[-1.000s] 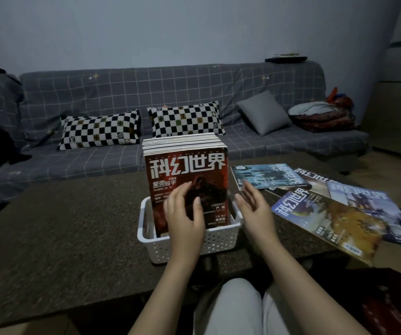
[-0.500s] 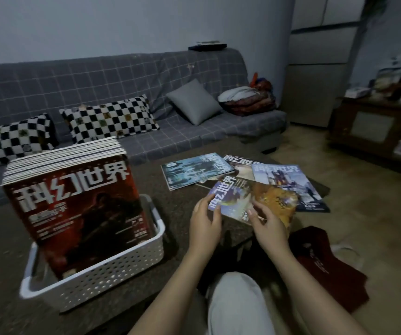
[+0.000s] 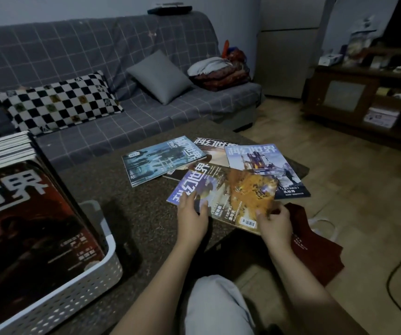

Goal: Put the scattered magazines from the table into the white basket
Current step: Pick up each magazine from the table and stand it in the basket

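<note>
A white perforated basket (image 3: 102, 269) stands at the left of the dark table (image 3: 131, 213), packed with upright magazines; a red-covered one (image 3: 25, 226) faces me. Several magazines lie scattered at the table's right end. The nearest, with an orange and blue cover (image 3: 228, 192), is gripped at its near left corner by my left hand (image 3: 192, 213) and at its near right corner by my right hand (image 3: 274, 220). Behind it lie a teal magazine (image 3: 160, 159), a blue-covered one (image 3: 264, 163) and a partly hidden one (image 3: 212, 147).
A grey checked sofa (image 3: 146, 112) with a chequered pillow (image 3: 59, 102) and a grey cushion runs behind the table. A dark red bag (image 3: 315, 247) lies on the wooden floor at the right, with a cable nearby. A wooden cabinet (image 3: 354, 93) stands far right.
My hands left the basket and moved right to the orange and blue magazine, taking hold of its near corners. The view swung right, so the basket now sits at the left edge.
</note>
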A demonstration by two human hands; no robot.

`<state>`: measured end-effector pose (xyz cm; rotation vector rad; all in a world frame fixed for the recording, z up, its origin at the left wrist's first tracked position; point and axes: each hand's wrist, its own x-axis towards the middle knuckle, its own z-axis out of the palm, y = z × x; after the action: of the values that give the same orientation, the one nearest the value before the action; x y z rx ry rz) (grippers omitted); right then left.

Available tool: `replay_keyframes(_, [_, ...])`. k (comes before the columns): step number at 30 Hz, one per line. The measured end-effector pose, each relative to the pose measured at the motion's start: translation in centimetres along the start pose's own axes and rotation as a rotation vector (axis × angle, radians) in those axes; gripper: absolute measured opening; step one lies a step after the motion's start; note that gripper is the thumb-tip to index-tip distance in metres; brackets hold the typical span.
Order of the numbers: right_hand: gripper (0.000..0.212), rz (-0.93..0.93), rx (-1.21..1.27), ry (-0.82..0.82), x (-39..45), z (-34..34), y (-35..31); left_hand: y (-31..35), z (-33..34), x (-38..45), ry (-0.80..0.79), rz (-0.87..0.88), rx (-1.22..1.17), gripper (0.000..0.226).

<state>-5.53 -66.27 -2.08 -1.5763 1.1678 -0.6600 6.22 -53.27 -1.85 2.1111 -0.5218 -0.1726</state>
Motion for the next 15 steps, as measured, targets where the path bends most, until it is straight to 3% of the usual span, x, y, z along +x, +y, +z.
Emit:
replay_keyframes(4, [0.033,0.176,0.212,-0.123,-0.3,0.2,0.3,0.7,0.2,-1.6,0.03,-0.016,-0.09,0.054])
replay_keyframes(7, [0.026,0.209,0.44,-0.193,-2.0,0.5,-0.1,1.7,0.3,-3.2,0.07,-0.092,-0.133,0.07])
replay_keyframes(10, [0.028,0.163,0.59,-0.231,-4.5,1.1,-0.4,2.8,0.4,-4.7,0.111,-0.202,-0.416,0.088])
replay_keyframes(12, [0.029,0.128,0.656,-0.251,-6.3,1.3,-0.3,3.3,0.3,-5.6,0.083,-0.32,-0.73,0.076])
replay_keyframes(15, [0.035,0.074,0.705,-0.295,-8.4,1.1,-0.3,3.7,-0.5,-6.8,0.062,-0.338,-0.834,0.037])
